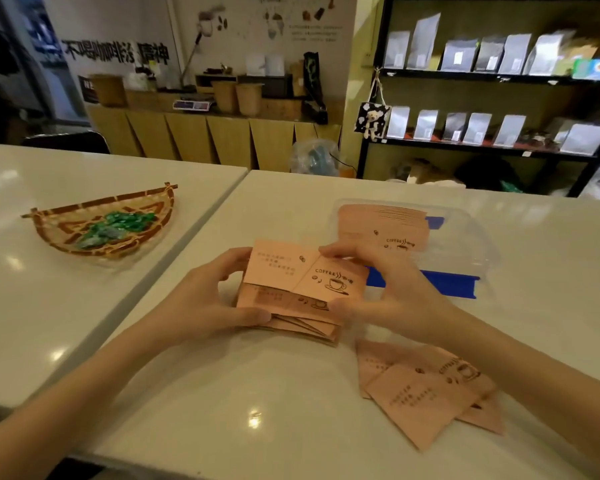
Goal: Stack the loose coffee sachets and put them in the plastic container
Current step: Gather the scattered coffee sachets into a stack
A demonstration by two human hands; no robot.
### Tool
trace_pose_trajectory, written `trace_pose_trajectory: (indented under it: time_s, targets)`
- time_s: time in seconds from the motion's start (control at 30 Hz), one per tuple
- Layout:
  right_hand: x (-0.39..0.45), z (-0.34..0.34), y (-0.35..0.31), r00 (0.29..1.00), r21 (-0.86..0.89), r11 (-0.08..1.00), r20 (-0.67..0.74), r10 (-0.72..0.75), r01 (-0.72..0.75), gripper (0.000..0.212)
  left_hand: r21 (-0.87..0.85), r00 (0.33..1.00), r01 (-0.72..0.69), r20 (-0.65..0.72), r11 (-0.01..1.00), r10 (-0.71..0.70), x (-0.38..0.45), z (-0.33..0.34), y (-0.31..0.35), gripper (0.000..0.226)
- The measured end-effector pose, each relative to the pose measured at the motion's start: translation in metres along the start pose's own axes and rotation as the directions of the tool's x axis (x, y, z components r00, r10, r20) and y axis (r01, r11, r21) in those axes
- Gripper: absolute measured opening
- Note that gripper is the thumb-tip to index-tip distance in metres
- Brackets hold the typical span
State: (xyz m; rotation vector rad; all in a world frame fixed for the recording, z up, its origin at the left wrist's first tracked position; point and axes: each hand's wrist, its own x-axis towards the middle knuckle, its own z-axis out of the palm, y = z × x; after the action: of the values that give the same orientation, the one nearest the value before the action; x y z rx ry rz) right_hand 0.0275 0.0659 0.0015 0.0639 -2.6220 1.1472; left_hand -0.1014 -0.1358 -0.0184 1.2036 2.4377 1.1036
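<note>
Left hand (208,299) and right hand (388,292) are both closing on the sachet stack (298,289), squaring its uneven edges. Loose sachets (426,386) are lying nearby; the plastic container (465,244) is sitting behind, partly filled.

A single wide-angle view is taken from head height, directed forward and down across the white worktop (291,393), close above it, with shelves (492,77) seen beyond.
</note>
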Motion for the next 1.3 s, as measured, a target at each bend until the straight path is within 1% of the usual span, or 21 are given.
trace_pose_trajectory:
  time_s: [0.1, 0.2, 0.27, 0.33, 0.43, 0.53, 0.63, 0.7, 0.83, 0.9, 0.97, 1.07, 1.17, 1.3]
  targets:
    - [0.0, 0.007, 0.008, 0.999, -0.023, 1.0, 0.04, 0.02, -0.019, 0.048, -0.009, 0.999, 0.017, 0.036, 1.0, -0.017, -0.002, 0.0, -0.006, 0.083]
    - [-0.001, 0.011, 0.012, 0.995, -0.023, 0.999, 0.092, 0.04, -0.038, 0.047, 0.021, 0.998, 0.043, 0.043, 0.999, -0.044, 0.0, 0.0, -0.01, 0.101]
    - [-0.002, 0.012, 0.013, 0.991, -0.018, 0.999, 0.126, 0.046, -0.044, 0.048, 0.053, 0.998, 0.051, 0.038, 0.997, -0.053, 0.001, -0.001, -0.007, 0.107]
    - [-0.004, 0.012, 0.013, 0.984, -0.071, 0.997, 0.17, 0.047, -0.035, 0.05, 0.083, 0.998, 0.04, 0.041, 0.996, -0.043, 0.0, -0.001, 0.001, 0.105]
    - [-0.006, 0.008, 0.015, 0.979, -0.153, 0.988, 0.198, 0.04, -0.009, 0.049, 0.157, 0.997, -0.039, 0.066, 0.987, 0.029, 0.0, 0.001, 0.018, 0.089]
    - [-0.011, -0.007, 0.013, 0.991, -0.178, 0.984, 0.131, 0.035, -0.012, 0.048, 0.235, 0.99, -0.138, 0.041, 0.962, 0.132, 0.001, 0.008, 0.038, 0.079]
    - [-0.025, -0.031, 0.011, 0.997, -0.163, 0.986, 0.055, 0.05, -0.04, 0.043, 0.244, 0.971, -0.239, 0.034, 0.94, 0.238, 0.0, 0.019, 0.061, 0.07]
    - [-0.04, -0.05, 0.014, 0.997, -0.17, 0.982, -0.002, 0.083, -0.082, 0.039, 0.229, 0.949, -0.316, 0.088, 0.921, 0.303, -0.002, 0.029, 0.077, 0.073]
    - [-0.071, -0.076, 0.023, 0.978, -0.211, 0.956, -0.088, 0.191, -0.205, 0.033, 0.227, 0.908, -0.406, 0.208, 0.885, 0.363, -0.004, 0.052, 0.099, 0.087]
    - [-0.088, -0.084, 0.03, 0.956, -0.229, 0.929, -0.101, 0.275, -0.291, 0.036, 0.227, 0.893, -0.424, 0.265, 0.877, 0.364, -0.003, 0.064, 0.107, 0.092]
    - [-0.105, -0.09, 0.037, 0.933, -0.246, 0.9, -0.109, 0.344, -0.361, 0.047, 0.244, 0.88, -0.433, 0.325, 0.868, 0.348, -0.002, 0.075, 0.115, 0.097]
    - [-0.126, -0.093, 0.047, 0.902, -0.259, 0.863, -0.115, 0.417, -0.433, 0.056, 0.333, 0.865, -0.44, 0.405, 0.834, 0.295, 0.0, 0.091, 0.125, 0.101]
    - [-0.142, -0.091, 0.056, 0.884, -0.326, 0.824, -0.104, 0.455, -0.463, 0.068, 0.425, 0.863, -0.413, 0.466, 0.806, 0.197, 0.002, 0.103, 0.13, 0.098]
    - [-0.153, -0.085, 0.062, 0.887, -0.415, 0.79, -0.114, 0.447, -0.451, 0.081, 0.493, 0.869, -0.405, 0.47, 0.77, 0.156, 0.004, 0.112, 0.131, 0.094]
